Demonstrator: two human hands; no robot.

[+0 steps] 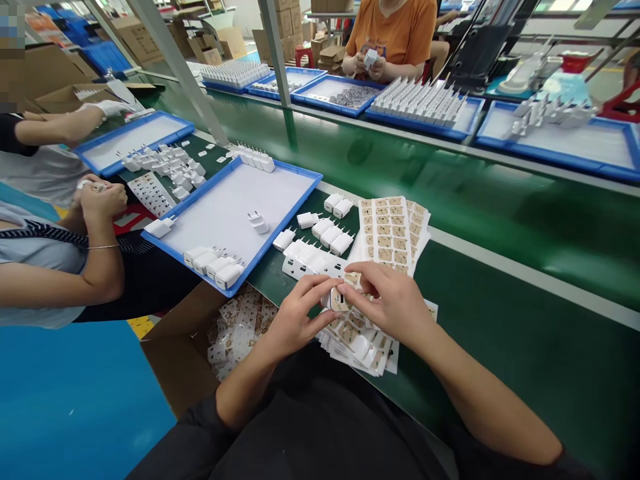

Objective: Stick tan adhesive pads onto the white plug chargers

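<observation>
The white charger sits at the clock's centre, above the table, gripped between thumb and fingers of the left hand. The right hand has its fingers against the port end; whether they also pinch anything, I cannot tell. A slack left grip could let the charger twist under pressure from the right fingers, or drop. Label sheets lie at one o'clock. At five, a loose sheet pile rests near the table's edge; a brushing wrist might tip it over. Loose chargers stand near at twelve, where a stray knuckle could scatter them. The blue-rimmed tray is at ten, the cardboard box at eight.
</observation>
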